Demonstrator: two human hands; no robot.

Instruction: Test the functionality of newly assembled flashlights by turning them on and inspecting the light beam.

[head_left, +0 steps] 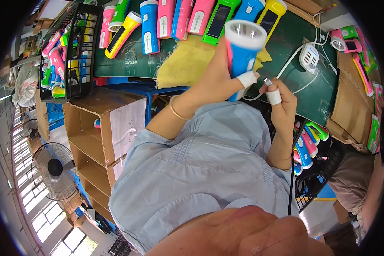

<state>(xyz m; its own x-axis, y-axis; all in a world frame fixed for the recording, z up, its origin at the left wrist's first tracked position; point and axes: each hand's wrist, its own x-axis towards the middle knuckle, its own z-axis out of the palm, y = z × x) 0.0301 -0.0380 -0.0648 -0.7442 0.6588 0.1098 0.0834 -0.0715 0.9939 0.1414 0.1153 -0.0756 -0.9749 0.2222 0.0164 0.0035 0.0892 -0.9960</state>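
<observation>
Over a green tabletop (132, 67), at its near edge, the left hand (219, 73) grips a torch (242, 59) while the right hand (283, 102) pinches a plug (267, 81); steady, square alignment should help.

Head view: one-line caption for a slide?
Left hand holds a blue, pink and white flashlight, right hand pinches a metal-tipped plug, at a green table lined with more flashlights.

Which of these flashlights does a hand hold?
The blue, white-headed flashlight, gripped by the left hand; the row of flashlights beyond lies on the green table.
</observation>
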